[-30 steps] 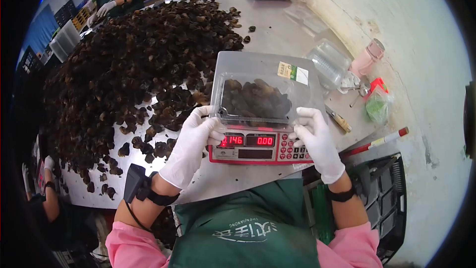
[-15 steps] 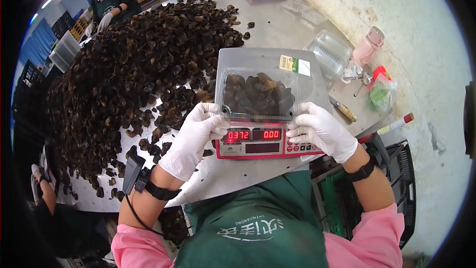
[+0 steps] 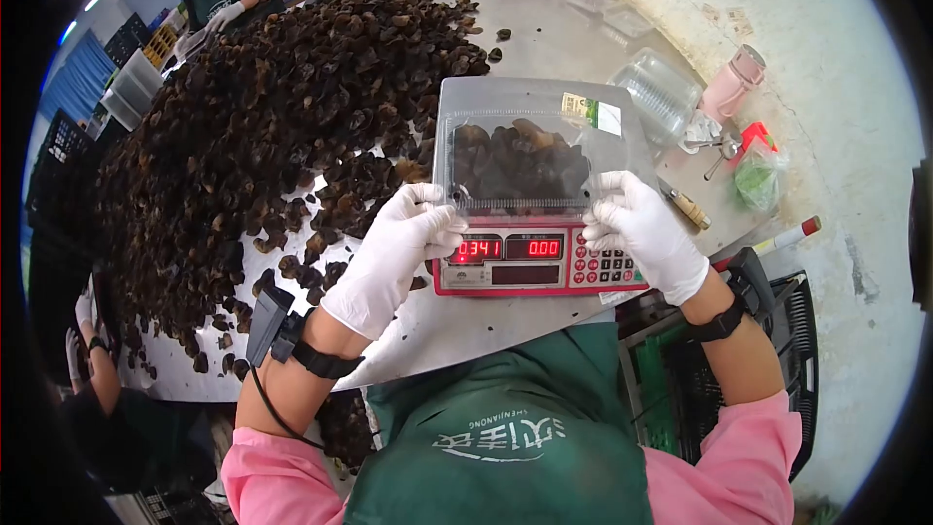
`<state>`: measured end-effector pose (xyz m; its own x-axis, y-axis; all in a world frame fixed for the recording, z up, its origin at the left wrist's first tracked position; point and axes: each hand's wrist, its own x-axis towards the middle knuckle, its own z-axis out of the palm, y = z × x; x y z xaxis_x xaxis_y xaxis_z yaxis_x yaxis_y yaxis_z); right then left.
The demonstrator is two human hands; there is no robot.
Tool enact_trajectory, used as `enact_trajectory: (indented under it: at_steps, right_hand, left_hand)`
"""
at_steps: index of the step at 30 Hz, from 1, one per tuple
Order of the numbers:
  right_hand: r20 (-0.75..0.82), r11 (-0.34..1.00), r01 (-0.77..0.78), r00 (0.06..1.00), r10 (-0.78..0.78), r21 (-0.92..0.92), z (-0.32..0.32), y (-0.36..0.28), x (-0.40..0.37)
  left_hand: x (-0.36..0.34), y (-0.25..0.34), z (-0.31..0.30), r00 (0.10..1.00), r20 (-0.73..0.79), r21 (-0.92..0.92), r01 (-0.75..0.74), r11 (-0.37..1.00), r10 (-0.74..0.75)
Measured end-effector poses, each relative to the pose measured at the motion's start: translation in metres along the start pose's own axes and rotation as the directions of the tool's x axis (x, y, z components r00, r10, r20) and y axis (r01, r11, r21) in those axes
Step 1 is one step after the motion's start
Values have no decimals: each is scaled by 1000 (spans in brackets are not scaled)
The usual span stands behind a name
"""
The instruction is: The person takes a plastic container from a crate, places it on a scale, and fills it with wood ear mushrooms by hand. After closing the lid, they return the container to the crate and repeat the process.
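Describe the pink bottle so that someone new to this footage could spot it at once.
Find the pale wall on the picture's right, then the metal table that runs along it. By the wall, just right of the clear trays, is the pink bottle. Unlike the see-through trays and the bag nearer the camera, it is solid pink, with a darker cap.
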<state>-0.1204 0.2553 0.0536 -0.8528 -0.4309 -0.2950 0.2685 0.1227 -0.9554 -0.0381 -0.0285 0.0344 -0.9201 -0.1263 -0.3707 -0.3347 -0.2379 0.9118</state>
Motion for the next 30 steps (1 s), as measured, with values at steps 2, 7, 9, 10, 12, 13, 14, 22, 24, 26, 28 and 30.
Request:
enact_trajectory:
  at_steps: [2,7,9,10,12,13,14,22,24,26,28,30]
  right_hand:
    - [25,998,-37,999,35,54,-6,3,-4]
    - [-107,999,35,994,-34,1,-20,6,-33]
    - [-180,999,49,983,-45,20,-25,15,-42]
    - [-177,999,43,983,-39,21,-28,22,-44]
    - [-154,995,68,986,-55,79,-32,36,-46]
    - [-145,992,75,988,-60,97,-29,42,-47]
    - [-145,992,77,987,-62,98,-23,42,-48]
    - [-106,989,43,994,-28,139,18,40,-46]
    - [-131,986,64,990,-44,151,33,33,-47]
    - [-101,987,68,993,-53,145,41,33,-44]
    - [-87,962,86,994,-65,260,53,37,-40]
    - [-115,919,125,989,-88,375,59,43,-36]
  left_hand:
    - [-2,3,-6,1000,23,30,14,999,-14]
    - [-23,14,-49,967,-154,265,-158,951,204]
    - [-23,13,-78,920,-201,382,-241,892,335]
    - [-21,14,-89,894,-218,436,-270,859,392]
    - [-12,15,-108,809,-109,618,-400,677,577]
    - [-9,16,-111,776,-95,731,-371,573,623]
    - [-6,19,-110,743,-70,827,-330,455,666]
    - [42,43,-45,707,195,761,-546,349,680]
    - [59,46,-30,720,154,750,-531,394,677]
    - [82,40,-22,753,163,678,-555,482,638]
    - [82,43,-9,904,185,570,-418,708,384]
    - [68,29,5,857,128,563,-477,674,499]
